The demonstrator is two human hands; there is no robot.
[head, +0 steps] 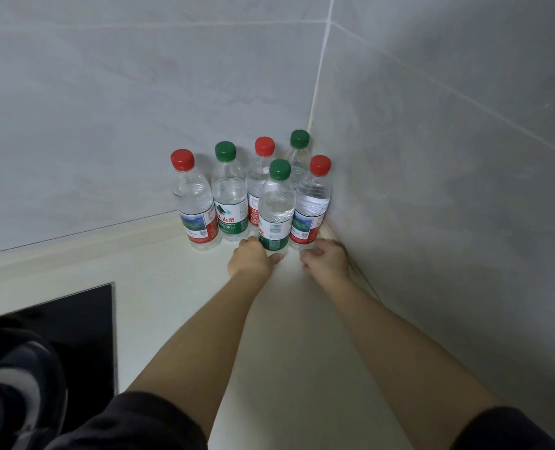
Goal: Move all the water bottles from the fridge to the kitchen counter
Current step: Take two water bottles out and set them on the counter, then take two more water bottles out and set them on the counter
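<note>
Several clear water bottles with red or green caps stand upright in the corner of the pale kitchen counter, against the grey tiled walls. My left hand wraps the base of the front green-capped bottle, which stands on the counter. My right hand curls around the foot of the front red-capped bottle beside the right wall. Behind them stand a red-capped bottle, a green-capped bottle, another red-capped bottle and a green-capped bottle deepest in the corner.
A black glass hob is set into the counter at the left. Grey tiled walls close the corner behind and to the right. A dark garment fills the lower left of the view.
</note>
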